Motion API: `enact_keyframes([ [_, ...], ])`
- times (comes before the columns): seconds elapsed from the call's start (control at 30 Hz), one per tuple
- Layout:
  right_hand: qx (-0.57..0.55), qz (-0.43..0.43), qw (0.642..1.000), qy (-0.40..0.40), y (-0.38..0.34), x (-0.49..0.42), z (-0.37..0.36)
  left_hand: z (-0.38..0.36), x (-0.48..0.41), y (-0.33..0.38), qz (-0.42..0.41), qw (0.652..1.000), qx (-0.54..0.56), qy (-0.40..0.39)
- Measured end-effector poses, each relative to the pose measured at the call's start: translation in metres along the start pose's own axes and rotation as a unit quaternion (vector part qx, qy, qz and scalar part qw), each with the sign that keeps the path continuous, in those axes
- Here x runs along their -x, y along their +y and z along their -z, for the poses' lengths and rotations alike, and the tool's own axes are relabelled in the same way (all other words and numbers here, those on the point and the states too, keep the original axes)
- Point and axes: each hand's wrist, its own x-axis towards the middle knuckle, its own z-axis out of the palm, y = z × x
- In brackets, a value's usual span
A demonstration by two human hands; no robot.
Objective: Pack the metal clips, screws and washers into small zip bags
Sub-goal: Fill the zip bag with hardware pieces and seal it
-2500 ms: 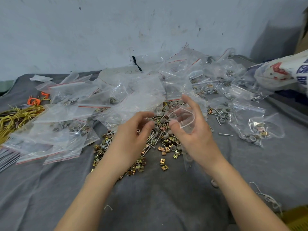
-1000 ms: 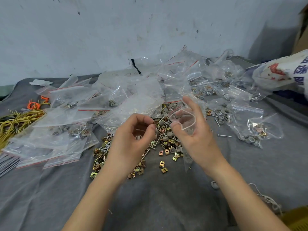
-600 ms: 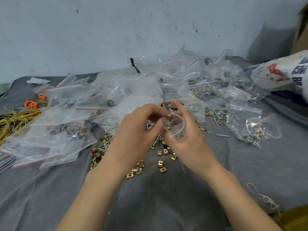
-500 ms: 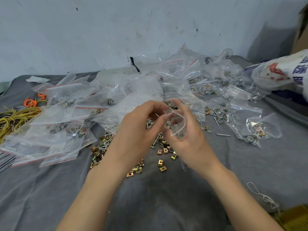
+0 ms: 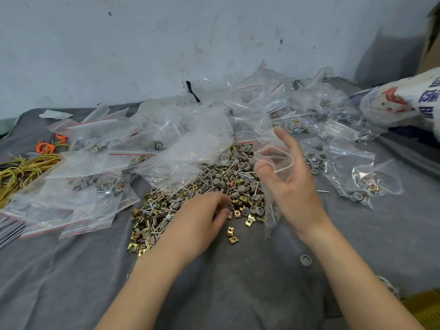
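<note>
Heaped on grey cloth desk (image 5: 238,294): pile (image 5: 214,184) of brassy square clips (image 5: 232,232), thin screws (image 5: 157,210), round grey washers (image 5: 240,189). Just right of pile, pinches limp clear bag (image 5: 273,160) in right hand (image 5: 290,184), mouth gaping. Left hand (image 5: 202,217) now down from bag mouth onto pile's near edge, fingers curled; grip there unclear. Behind and left of pile, crinkly filled bags (image 5: 95,175); on near side, bare cloth.

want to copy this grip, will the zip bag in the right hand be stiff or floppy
Likely floppy: the zip bag hangs limp below the right hand, which props its mouth open. Probably very light: thin clear film. Possibly slippery, given the glossy sheen.
</note>
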Motion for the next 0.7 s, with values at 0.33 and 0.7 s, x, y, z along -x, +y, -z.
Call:
enact_keyframes([
  [0.33,0.007,-0.012,1.0,0.009,-0.0051,0.0004,0.0061,-0.0065,-0.0045,0.0052,-0.002,0.991,-0.132,-0.034],
  [0.7,0.011,-0.012,1.0,0.002,-0.0007,0.0,0.0055,-0.0023,0.0011,0.0104,0.009,0.994,0.11,-0.001],
])
